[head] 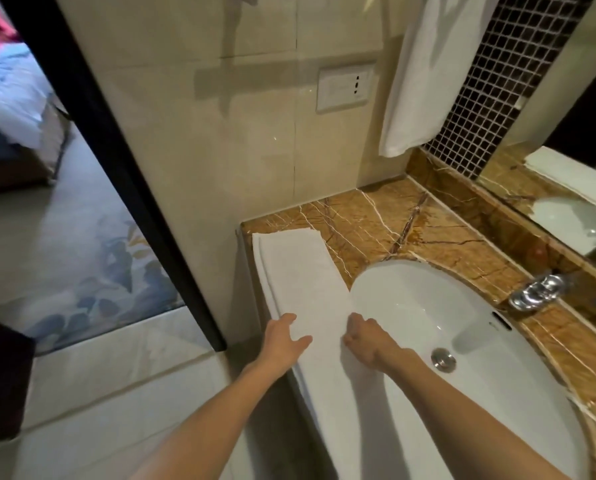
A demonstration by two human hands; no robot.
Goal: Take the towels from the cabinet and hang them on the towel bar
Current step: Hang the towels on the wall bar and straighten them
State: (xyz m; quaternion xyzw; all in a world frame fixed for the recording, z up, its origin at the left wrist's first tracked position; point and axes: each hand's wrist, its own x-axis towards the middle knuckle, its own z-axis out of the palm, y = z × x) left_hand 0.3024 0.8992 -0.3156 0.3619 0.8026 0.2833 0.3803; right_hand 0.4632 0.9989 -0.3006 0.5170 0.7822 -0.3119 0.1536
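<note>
- Folded towel (300,271) lay on marble counter (393,220); left hand (284,337) spread flat on it, right hand (362,339) pinching its edge.
- Judged step: pickup; next, lift toward bar.

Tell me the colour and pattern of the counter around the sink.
Brown-orange marble counter with white and dark veins; the head view shows it.

Two white towels are in view: one folded towel (300,275) lying flat on the marble surface (386,223), and one hanging towel (424,74) against the wall. There is one white sink basin (462,334), one chrome faucet (537,289) and one wall switch plate (345,86). Two bare hands show, a left hand (284,341) and a right hand (367,341).
</note>
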